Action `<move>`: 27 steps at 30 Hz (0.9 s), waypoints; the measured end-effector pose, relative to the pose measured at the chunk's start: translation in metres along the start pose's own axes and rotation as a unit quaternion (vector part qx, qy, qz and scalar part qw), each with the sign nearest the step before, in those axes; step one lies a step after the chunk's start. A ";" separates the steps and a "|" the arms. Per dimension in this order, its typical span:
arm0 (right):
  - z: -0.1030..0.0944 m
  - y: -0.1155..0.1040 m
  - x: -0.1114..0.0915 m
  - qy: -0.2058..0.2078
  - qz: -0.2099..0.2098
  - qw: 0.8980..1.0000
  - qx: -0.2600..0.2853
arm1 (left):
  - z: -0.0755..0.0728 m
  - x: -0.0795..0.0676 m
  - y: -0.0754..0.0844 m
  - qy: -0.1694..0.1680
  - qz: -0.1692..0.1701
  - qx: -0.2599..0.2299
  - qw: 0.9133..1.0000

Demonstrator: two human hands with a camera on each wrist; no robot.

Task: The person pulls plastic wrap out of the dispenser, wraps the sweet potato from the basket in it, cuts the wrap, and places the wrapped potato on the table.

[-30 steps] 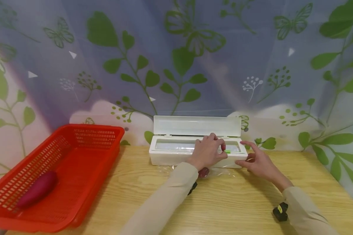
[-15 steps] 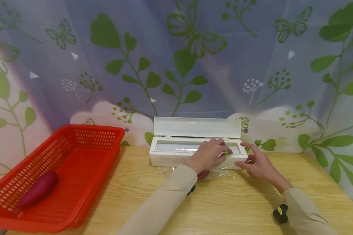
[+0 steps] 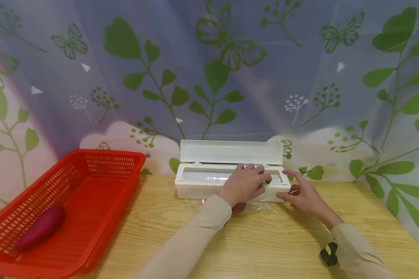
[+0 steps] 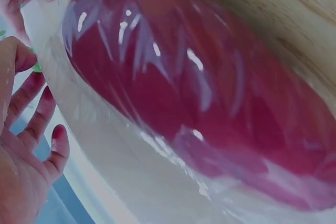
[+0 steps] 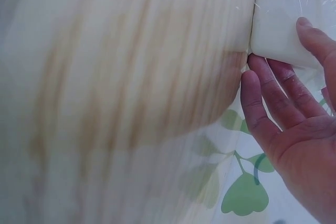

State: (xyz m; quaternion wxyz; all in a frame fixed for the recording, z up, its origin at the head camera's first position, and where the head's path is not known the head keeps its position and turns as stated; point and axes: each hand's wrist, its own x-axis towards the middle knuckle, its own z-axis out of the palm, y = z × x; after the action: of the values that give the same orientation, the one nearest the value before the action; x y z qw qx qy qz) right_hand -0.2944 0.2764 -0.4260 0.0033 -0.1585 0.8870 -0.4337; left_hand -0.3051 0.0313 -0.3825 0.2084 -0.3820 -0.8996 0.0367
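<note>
A white cling film box (image 3: 192, 190) stands near the wall with its hinged lid (image 3: 230, 152) raised. My left hand (image 3: 242, 184) reaches over its front edge, thumb and forefinger pinching a small green slider (image 4: 37, 67) near the right end. The other left fingers spread over the box opening. My right hand (image 3: 303, 195) grips the box's right end, thumb on the front and fingers around the end. Below my left wrist lies a purplish-red oblong vegetable (image 4: 189, 87) under clear film (image 3: 262, 206); in the head view the forearm hides most of it.
To the left, a red plastic basket (image 3: 101, 217) holds one purple oblong vegetable (image 3: 42, 228). The wooden table (image 3: 265, 244) meets a leaf-patterned curtain (image 3: 181, 69) right behind the box.
My left forefinger has come down over the green slider, and the thumb has drawn back a little toward me. My right hand keeps its hold on the box end.
</note>
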 end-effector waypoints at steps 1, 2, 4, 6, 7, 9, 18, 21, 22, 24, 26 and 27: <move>0.000 0.000 0.000 0.000 0.001 1.000 0.001 | 0.000 -0.001 -0.001 -0.002 -0.001 0.004 1.000; 0.000 -0.001 0.000 -0.001 0.002 1.000 0.002 | -0.001 -0.002 -0.002 -0.003 -0.003 0.004 1.000; 0.000 -0.001 0.000 -0.002 0.005 1.000 0.005 | -0.003 -0.004 -0.005 -0.007 -0.005 0.005 1.000; 0.000 -0.002 0.000 -0.004 0.007 1.000 0.007 | -0.005 -0.007 -0.008 -0.013 -0.006 0.004 1.000; -0.001 -0.002 0.000 -0.005 0.008 1.000 0.007 | -0.007 -0.009 -0.011 -0.015 -0.007 0.002 1.000; -0.002 -0.003 -0.001 -0.004 0.010 1.000 0.005 | -0.009 -0.014 -0.017 -0.021 -0.007 -0.006 1.000; -0.004 -0.003 -0.003 -0.003 0.009 1.000 0.002 | -0.021 -0.042 -0.047 -0.047 -0.006 -0.041 0.998; -0.003 -0.003 -0.003 -0.006 0.008 1.000 0.011 | -0.021 -0.049 -0.054 -0.053 -0.004 -0.046 0.998; -0.003 -0.002 -0.003 -0.007 0.008 1.000 0.012 | -0.021 -0.051 -0.056 -0.055 -0.002 -0.046 0.997; -0.001 -0.002 -0.002 -0.007 0.008 1.000 0.016 | -0.022 -0.054 -0.059 -0.056 0.000 -0.047 0.997; 0.000 -0.001 -0.002 -0.007 0.007 1.000 0.016 | -0.024 -0.056 -0.061 -0.056 0.004 -0.048 0.997; 0.000 -0.001 -0.002 -0.007 0.007 1.000 0.015 | -0.024 -0.057 -0.062 -0.055 0.006 -0.049 0.997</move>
State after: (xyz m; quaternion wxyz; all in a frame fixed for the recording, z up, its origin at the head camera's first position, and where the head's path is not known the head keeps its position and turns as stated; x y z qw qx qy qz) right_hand -0.2925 0.2764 -0.4254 0.0147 -0.1552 0.8813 -0.4462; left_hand -0.3016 -0.0542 -0.3662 0.1391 -0.3942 -0.9083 0.0143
